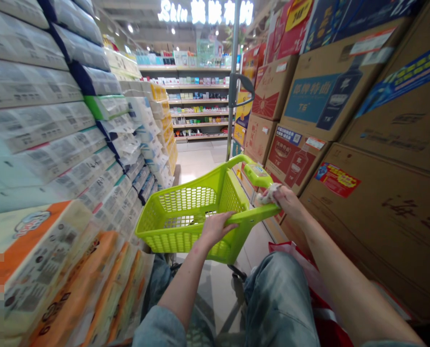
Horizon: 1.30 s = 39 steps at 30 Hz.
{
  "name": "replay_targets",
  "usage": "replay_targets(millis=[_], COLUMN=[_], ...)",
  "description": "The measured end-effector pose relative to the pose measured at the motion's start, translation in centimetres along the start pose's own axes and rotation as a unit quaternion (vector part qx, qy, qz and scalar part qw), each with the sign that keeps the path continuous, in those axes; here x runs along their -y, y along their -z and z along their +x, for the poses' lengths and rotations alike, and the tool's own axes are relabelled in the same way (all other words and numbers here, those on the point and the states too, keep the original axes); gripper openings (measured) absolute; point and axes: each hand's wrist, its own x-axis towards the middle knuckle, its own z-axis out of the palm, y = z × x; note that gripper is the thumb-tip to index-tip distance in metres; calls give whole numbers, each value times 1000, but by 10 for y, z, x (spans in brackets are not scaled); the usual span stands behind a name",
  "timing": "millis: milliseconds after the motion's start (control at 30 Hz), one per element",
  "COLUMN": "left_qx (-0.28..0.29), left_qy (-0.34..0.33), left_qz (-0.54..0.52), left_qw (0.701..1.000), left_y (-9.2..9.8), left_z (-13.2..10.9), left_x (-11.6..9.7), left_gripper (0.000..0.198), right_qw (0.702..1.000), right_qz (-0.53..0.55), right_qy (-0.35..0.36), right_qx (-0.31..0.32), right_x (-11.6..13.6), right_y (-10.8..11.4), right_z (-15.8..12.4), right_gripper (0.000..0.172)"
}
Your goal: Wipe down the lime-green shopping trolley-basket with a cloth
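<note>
Green cart (186, 243) is dead ahead in the aisle, long axis running away from the body. Left hand (216, 226) is draped over the rear rim, fingers loose and not clenched. Right hand (286, 198) is closed round the handle bar (260, 214), with a crumpled white wad (268, 195) pinched against it.

A lime-green plastic shopping cart (186, 200) with lattice walls stands upright on the aisle floor between stacked goods. A crumpled white tissue (268, 195) is pressed against its rear handle bar (260, 213).

A supermarket aisle: stacked tissue packs (56, 144), cartons (345, 96), stocked shelves (196, 96).
</note>
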Motion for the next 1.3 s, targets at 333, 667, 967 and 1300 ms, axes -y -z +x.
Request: replay_targets(millis=[333,667,967,1300], left_qx=[4,-1,-7,-9], left_qy=[11,35,32,42], left_qz=[41,58,62,69], left_qw=[999,998,998,997], left_y=[-4,-7,-8,-10], left_z=[6,5,5,6], left_x=[-2,-5,-5,-11], left_gripper=[38,40,40,35], right_qw=[984,967,964,942], right_qz=[-46,-12,-48,-299], right_qy=[140,152,116,-72], right_qx=[-97,-203,-237,-131], right_x=[-8,-16,-7,26], right_y=[-6,-30,-37,-27], right_z=[-44,-36,-32,-5], right_gripper=[39,14,18,33])
